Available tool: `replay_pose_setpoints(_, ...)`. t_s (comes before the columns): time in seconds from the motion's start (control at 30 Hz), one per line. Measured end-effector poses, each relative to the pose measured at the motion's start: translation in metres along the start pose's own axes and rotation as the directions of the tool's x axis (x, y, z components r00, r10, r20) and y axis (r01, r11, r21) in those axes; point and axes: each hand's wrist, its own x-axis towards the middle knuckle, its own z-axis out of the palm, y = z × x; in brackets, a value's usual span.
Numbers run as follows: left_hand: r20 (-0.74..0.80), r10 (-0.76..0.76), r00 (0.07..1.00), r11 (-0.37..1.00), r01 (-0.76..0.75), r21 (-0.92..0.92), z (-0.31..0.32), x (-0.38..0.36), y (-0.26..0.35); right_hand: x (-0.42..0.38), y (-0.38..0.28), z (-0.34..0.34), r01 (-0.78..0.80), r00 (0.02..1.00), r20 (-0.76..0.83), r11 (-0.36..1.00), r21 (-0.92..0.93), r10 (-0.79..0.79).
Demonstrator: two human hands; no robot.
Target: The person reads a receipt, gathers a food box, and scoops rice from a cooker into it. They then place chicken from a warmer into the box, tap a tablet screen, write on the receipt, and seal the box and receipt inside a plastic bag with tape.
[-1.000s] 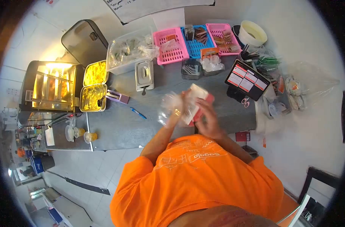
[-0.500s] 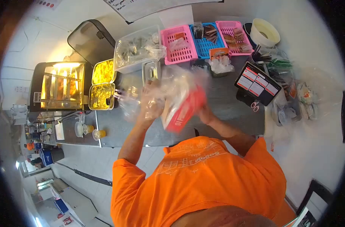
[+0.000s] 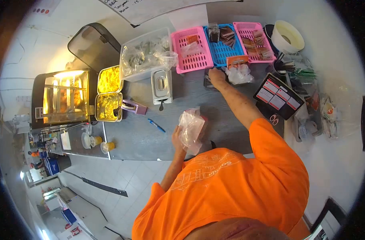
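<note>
The left hand (image 3: 177, 135) steadies a clear plastic bag (image 3: 191, 127) on the grey desk (image 3: 138, 132), fingers closed on its edge. The right hand (image 3: 217, 75) reaches far ahead into a small dark container (image 3: 209, 80); its finger state cannot be told. Keeping the bag pinned stops it sliding.

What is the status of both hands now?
Left hand grips bagged package on counter. Right hand reaches into small clear container, grip unclear. Path clear.
</note>
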Motion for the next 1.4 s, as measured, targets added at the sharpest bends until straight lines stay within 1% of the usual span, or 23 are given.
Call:
replay_pose_setpoints(0.03,0.044,-0.19,0.981,0.982,0.189,0.031,0.009,-0.004,0.007,-0.004,-0.001,-0.006,0.011,1.0,-0.021,1.0,0.017,-0.011)
replay_pose_setpoints(0.07,0.082,-0.376,0.923,0.926,0.371,0.066,0.015,-0.006,0.02,-0.006,0.001,-0.006,0.023,0.999,-0.04,0.999,0.03,-0.022)
replay_pose_setpoints(0.1,0.114,-0.548,0.829,0.836,0.538,0.106,0.017,-0.008,0.03,-0.004,0.002,-0.002,0.017,0.99,-0.144,0.997,0.07,-0.007)
replay_pose_setpoints(0.2,0.413,-0.503,0.759,0.783,0.603,-0.155,-0.019,0.001,0.063,-0.024,0.0,-0.025,0.073,0.978,-0.203,0.993,0.09,-0.053)
replay_pose_setpoints(0.27,0.445,-0.301,0.843,0.863,0.44,-0.25,-0.002,-0.02,0.018,-0.06,-0.013,-0.057,0.215,0.924,-0.375,0.908,0.36,-0.07)
replay_pose_setpoints(0.33,0.452,-0.109,0.886,0.876,0.3,-0.377,0.001,-0.032,-0.006,-0.105,-0.031,-0.072,0.368,0.853,-0.522,0.728,0.578,-0.016)
replay_pose_setpoints(0.37,0.448,-0.026,0.894,0.854,0.253,-0.455,-0.001,-0.034,-0.012,-0.127,-0.038,-0.063,0.234,0.961,-0.277,0.562,0.793,-0.009)
replay_pose_setpoints(0.4,0.44,0.058,0.896,0.822,0.207,-0.53,-0.003,-0.037,-0.018,-0.154,-0.045,-0.05,0.248,0.966,-0.24,0.588,0.77,-0.092)
replay_pose_setpoints(0.47,0.463,0.077,0.883,0.95,0.076,-0.304,-0.015,-0.033,-0.009,-0.209,-0.062,-0.019,0.286,0.955,-0.163,0.633,0.719,-0.246)
replay_pose_setpoints(0.5,0.474,0.098,0.875,0.982,-0.008,-0.187,-0.021,-0.026,-0.001,-0.232,-0.068,-0.006,0.297,0.949,-0.148,0.635,0.713,-0.278)
replay_pose_setpoints(0.57,0.353,0.226,0.908,0.973,-0.191,-0.132,-0.031,-0.019,0.013,-0.264,-0.077,0.021,0.331,0.93,-0.126,0.636,0.697,-0.345)
replay_pose_setpoints(0.6,0.286,0.295,0.912,0.956,-0.28,-0.092,-0.035,-0.013,0.019,-0.268,-0.077,0.035,0.375,0.92,-0.176,0.658,0.653,-0.35)
replay_pose_setpoints(0.67,0.25,0.325,0.912,0.946,-0.31,-0.097,-0.044,-0.012,0.03,-0.278,-0.077,0.053,0.448,0.894,-0.265,0.696,0.561,-0.362)
replay_pose_setpoints(0.7,0.227,0.345,0.911,0.938,-0.33,-0.101,-0.046,-0.009,0.032,-0.278,-0.074,0.05,0.483,0.874,-0.236,0.71,0.513,-0.425)
replay_pose_setpoints(0.8,0.377,0.218,0.9,0.97,-0.155,-0.19,-0.044,-0.01,0.021,-0.277,-0.074,0.045,0.534,0.842,-0.236,0.692,0.486,-0.484)
replay_pose_setpoints(0.9,0.296,0.33,0.896,0.941,-0.288,-0.176,-0.047,-0.006,0.018,-0.274,-0.076,0.053,0.504,0.86,-0.243,0.675,0.539,-0.448)
replay_pose_setpoints(1.0,0.366,0.268,0.891,0.944,-0.167,-0.285,-0.025,-0.01,-0.017,-0.279,-0.082,0.048,0.476,0.878,-0.214,0.737,0.479,-0.428)
replay_pose_setpoints(1.1,0.305,0.136,0.942,0.912,0.001,-0.41,-0.034,-0.011,-0.001,-0.293,-0.088,0.061,0.117,0.992,-0.047,0.73,0.674,-0.116)
replay_pose_setpoints(1.13,0.407,0.014,0.913,0.855,0.2,-0.478,-0.031,-0.012,-0.005,-0.293,-0.091,0.056,-0.11,0.983,0.179,0.641,0.76,-0.043)
replay_pose_setpoints(1.17,0.517,-0.091,0.851,0.761,0.394,-0.516,-0.026,-0.012,-0.01,-0.293,-0.091,0.049,-0.344,0.915,0.404,0.525,0.778,0.0)
replay_pose_setpoints(1.2,0.627,-0.174,0.759,0.634,0.574,-0.519,-0.022,-0.013,-0.015,-0.295,-0.092,0.044,-0.564,0.793,0.61,0.391,0.728,0.008)
replay_pose_setpoints(1.3,0.735,-0.258,0.628,0.552,0.72,-0.421,-0.018,-0.016,-0.025,-0.3,-0.107,0.039,-0.557,0.828,0.559,0.043,0.829,-0.047)
replay_pose_setpoints(1.4,0.781,-0.222,0.585,0.429,0.777,-0.46,-0.021,-0.014,-0.028,-0.295,-0.11,0.064,-0.384,0.922,0.376,0.089,0.919,0.096)
